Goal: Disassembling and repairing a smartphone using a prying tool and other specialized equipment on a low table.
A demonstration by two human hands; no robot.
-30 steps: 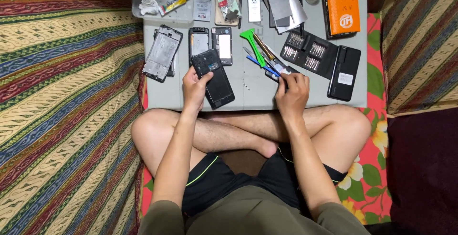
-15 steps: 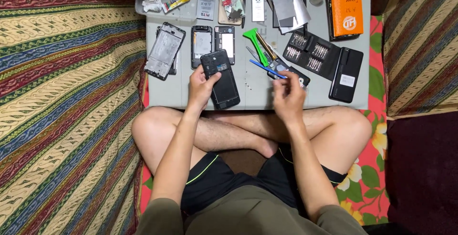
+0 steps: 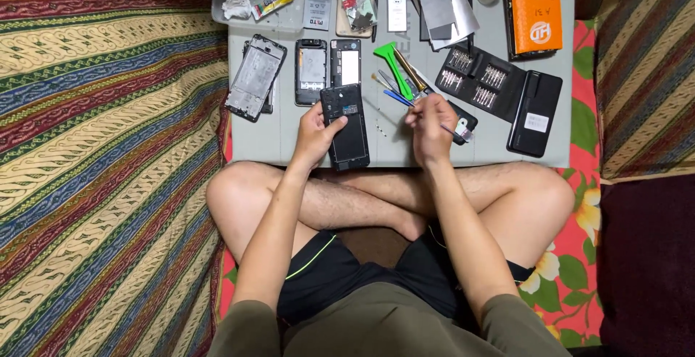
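My left hand (image 3: 316,134) holds a black opened phone body (image 3: 346,127) flat on the grey work mat (image 3: 257,143), thumb on its left edge. My right hand (image 3: 430,124) is closed on a thin screwdriver (image 3: 455,131), its tip pointing right over the mat. Just beyond my right hand lie a green pry tool (image 3: 394,64), a blue pry stick (image 3: 397,98) and tweezers. Tiny screws (image 3: 379,129) lie between my hands.
Phone frames (image 3: 255,82) and two opened phones (image 3: 327,69) lie at the mat's left. A black screwdriver bit case (image 3: 479,80), a black phone back (image 3: 535,113), an orange box (image 3: 534,9), a glue tube (image 3: 274,2) in a clear tray, metal plates (image 3: 443,6). Striped cloth at both sides.
My right hand has lifted from the pry tools with the thin screwdriver and drawn back toward me. My left hand has kept hold of the black phone body.
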